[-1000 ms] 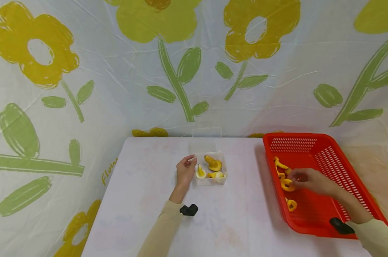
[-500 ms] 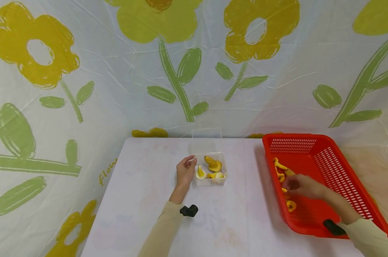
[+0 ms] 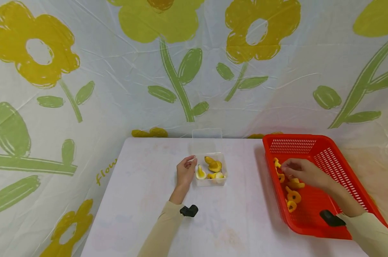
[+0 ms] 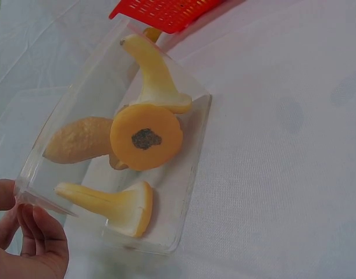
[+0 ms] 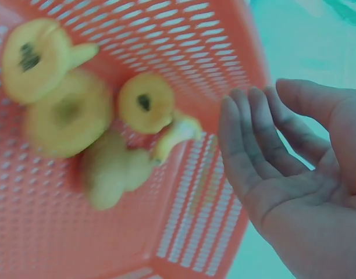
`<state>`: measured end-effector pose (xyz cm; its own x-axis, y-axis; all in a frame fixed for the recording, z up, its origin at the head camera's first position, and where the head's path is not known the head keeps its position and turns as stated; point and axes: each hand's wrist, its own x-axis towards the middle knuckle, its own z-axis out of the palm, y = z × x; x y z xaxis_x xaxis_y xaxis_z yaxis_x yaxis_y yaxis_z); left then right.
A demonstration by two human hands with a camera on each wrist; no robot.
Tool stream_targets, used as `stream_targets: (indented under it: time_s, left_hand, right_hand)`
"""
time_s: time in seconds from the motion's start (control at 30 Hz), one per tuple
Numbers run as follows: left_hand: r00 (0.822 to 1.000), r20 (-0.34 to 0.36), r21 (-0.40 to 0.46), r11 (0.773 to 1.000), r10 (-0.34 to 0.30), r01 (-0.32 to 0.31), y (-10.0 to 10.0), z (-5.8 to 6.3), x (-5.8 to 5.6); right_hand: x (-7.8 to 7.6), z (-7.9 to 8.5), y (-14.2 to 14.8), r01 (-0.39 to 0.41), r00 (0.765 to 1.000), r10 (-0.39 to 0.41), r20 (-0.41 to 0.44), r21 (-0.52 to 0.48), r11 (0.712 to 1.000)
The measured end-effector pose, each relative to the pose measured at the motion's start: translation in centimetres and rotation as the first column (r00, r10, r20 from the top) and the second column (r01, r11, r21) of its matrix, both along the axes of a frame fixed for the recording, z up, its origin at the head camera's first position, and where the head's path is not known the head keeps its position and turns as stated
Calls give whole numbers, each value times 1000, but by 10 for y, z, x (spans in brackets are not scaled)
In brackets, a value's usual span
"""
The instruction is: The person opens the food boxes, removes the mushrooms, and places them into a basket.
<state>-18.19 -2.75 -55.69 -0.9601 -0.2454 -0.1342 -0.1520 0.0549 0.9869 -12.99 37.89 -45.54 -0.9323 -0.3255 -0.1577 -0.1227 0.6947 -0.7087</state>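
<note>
A clear plastic box (image 3: 210,182) stands on the table, holding several yellow mushrooms; one mushroom (image 3: 213,164) lies at its back and another (image 4: 117,209) near its left side. My left hand (image 3: 185,173) pinches the box's left rim between thumb and fingers, as the left wrist view shows. Over the left part of a red basket (image 3: 316,200) is my right hand (image 3: 306,173), its fingers loosely bent with nothing between them. Below and beside it lie several more yellow mushrooms; one mushroom (image 5: 146,103) is near the basket wall in the right wrist view, where some look blurred.
The box's clear lid (image 3: 206,133) stands raised at the back. A white table (image 3: 142,214) spreads under the box and basket. Behind it hangs a flower-printed cloth (image 3: 123,85). Dark wrist cameras sit on both sleeves.
My right hand dips toward the front of the basket, then moves back and up. Mushrooms along the basket's left wall have shifted rightward and now lie more spread out. The left hand stays put.
</note>
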Motion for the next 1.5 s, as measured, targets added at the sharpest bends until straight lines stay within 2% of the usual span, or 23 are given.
stream_targets:
  time_s: [0.13, 0.33, 0.47, 0.6, 0.8, 1.1, 1.27, 1.5]
  left_hand:
    - [1000, 4, 0, 1000, 3, -3, -1, 0, 0]
    - [1000, 11, -1, 1000, 3, -3, -1, 1, 1]
    - [1000, 9, 2, 1000, 0, 0, -1, 0, 1]
    - [1000, -4, 17, 1000, -2, 2, 0, -1, 0]
    - [1000, -8, 19, 1000, 1, -1, 0, 0, -1]
    - [1000, 2, 21, 1000, 5, -5, 0, 1, 0]
    - [1000, -7, 35, 999, -1, 2, 0, -2, -1]
    - [1000, -10, 45, 999, -6, 7, -1, -3, -1]
  right_hand:
    - [-6, 7, -12, 34, 999, -35, -20, -34, 999]
    - [-13, 13, -31, 12, 997, -19, -69, -108, 994]
    - [-19, 14, -44, 5, 998, -15, -63, -159, 987]
    - [-25, 14, -55, 18, 1000, -22, -21, -187, 982]
    - [-36, 11, -79, 4, 1000, -9, -22, -223, 975]
    - [-48, 5, -124, -40, 999, 32, -38, -208, 977]
    - [-53, -2, -146, -66, 997, 60, -40, -187, 980]
    - [-60, -15, -178, -122, 992, 115, -43, -218, 968]
